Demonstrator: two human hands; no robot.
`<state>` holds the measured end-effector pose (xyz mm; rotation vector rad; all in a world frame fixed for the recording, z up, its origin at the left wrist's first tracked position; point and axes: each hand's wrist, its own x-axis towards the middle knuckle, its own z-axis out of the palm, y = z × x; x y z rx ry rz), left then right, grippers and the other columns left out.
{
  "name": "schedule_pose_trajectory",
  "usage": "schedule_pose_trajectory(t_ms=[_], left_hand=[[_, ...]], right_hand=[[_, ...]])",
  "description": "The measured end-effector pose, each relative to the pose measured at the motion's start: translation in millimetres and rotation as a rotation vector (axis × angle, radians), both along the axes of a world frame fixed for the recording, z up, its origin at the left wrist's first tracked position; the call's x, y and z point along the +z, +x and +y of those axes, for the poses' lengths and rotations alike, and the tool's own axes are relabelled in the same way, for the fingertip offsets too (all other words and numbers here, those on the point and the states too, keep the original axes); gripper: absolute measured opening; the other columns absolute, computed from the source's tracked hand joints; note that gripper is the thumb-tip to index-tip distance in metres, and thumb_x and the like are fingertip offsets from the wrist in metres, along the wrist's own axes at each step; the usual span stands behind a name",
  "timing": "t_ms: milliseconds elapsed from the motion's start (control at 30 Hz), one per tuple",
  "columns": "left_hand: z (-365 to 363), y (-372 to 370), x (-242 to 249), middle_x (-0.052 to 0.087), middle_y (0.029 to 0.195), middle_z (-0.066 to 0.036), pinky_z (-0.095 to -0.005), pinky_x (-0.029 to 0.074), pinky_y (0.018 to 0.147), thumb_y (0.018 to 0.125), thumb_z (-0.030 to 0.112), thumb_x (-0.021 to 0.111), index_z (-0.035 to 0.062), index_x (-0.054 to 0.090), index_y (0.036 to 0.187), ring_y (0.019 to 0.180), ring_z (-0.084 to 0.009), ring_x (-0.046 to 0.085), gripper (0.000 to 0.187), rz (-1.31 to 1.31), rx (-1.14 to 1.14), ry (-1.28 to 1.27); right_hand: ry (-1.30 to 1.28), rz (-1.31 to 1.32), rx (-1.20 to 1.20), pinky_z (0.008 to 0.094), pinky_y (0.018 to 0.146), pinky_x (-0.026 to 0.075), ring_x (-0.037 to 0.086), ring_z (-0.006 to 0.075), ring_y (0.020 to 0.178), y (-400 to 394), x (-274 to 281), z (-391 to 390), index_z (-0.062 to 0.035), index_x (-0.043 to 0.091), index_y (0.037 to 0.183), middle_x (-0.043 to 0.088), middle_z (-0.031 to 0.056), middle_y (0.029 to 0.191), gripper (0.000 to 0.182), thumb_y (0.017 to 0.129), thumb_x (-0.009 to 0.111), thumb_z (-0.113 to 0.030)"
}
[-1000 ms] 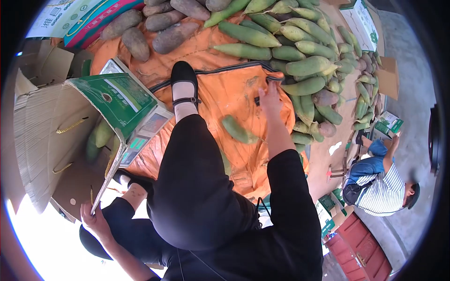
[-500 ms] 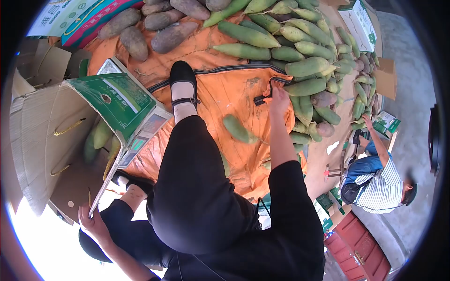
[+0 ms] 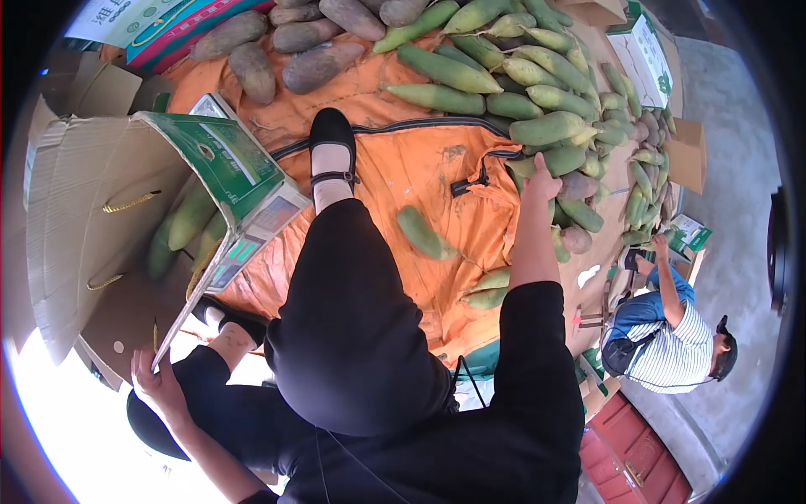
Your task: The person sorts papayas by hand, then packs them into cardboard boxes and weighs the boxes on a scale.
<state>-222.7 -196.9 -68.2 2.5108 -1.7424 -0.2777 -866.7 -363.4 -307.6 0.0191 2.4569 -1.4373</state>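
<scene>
My left hand [image 3: 159, 388] pinches the edge of a cardboard carton's flap [image 3: 191, 311]. The carton [image 3: 63, 227] lies open towards me, with green radishes [image 3: 191, 217] inside and yellow rope handles on its wall. At the near edge of the radish pile, my right hand [image 3: 541, 183] reaches over a long green radish [image 3: 564, 158], fingertips right at it; I cannot tell whether the fingers grip it. Beside that hand, an orange cover [image 3: 403, 168] with a black zipper edge [image 3: 420, 123] lies spread. A single green radish [image 3: 422, 233] rests on the cover.
Green radishes [image 3: 554, 67] heap up at the top right, and dark purplish ones [image 3: 323, 67] lie at the top. Two more green radishes [image 3: 487, 290] lie by my knee. A person in a striped shirt [image 3: 676, 349] crouches on the right near cartons [image 3: 690, 233].
My right hand has let go of the orange cover's zipper edge and moved right to the green radishes. My left hand stays on the flap. The carton has tilted slightly.
</scene>
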Motion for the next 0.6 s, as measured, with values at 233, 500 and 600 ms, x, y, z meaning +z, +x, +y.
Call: schedule_pose_trajectory(t_ms=[233, 500, 600], left_hand=[[-8.9, -12.0, 6.8, 0.053, 0.074, -0.011, -0.0382, 0.042, 0.065, 0.077, 0.005, 0.068, 0.0013, 0.055, 0.078, 0.071, -0.0309, 0.054, 0.014, 0.017, 0.019, -0.036], [-6.8, -5.2, 21.9, 0.061, 0.082, -0.009, -0.0407, 0.045, 0.075, 0.073, 0.008, 0.068, 0.0044, 0.064, 0.082, 0.083, -0.0293, 0.059, 0.011, 0.033, -0.082, 0.024], [-3.1, 0.5, 27.5, 0.062, 0.086, -0.007, -0.0398, 0.044, 0.078, 0.074, 0.007, 0.067, 0.0064, 0.065, 0.088, 0.087, -0.0279, 0.059, 0.014, 0.074, -0.135, 0.032]], right_hand=[[-0.264, 0.327, 0.543, 0.0341, 0.086, 0.047, 0.057, 0.0210, 0.101, -8.0, 36.8, 23.4, 0.0032, 0.045, 0.121, 0.056, 0.0113, 0.116, 0.060, 0.073, 0.080, -0.006], [-0.251, -0.155, 0.947, 0.0317, 0.090, 0.045, 0.056, 0.0197, 0.103, 78.3, 108.1, 12.8, 0.0050, 0.035, 0.133, 0.057, 0.0114, 0.115, 0.068, 0.077, 0.073, -0.001], [-0.249, -0.072, 1.095, 0.0312, 0.090, 0.045, 0.056, 0.0195, 0.104, 138.6, 175.0, -6.4, 0.0056, 0.033, 0.136, 0.057, 0.0123, 0.116, 0.068, 0.080, 0.071, -0.003]])
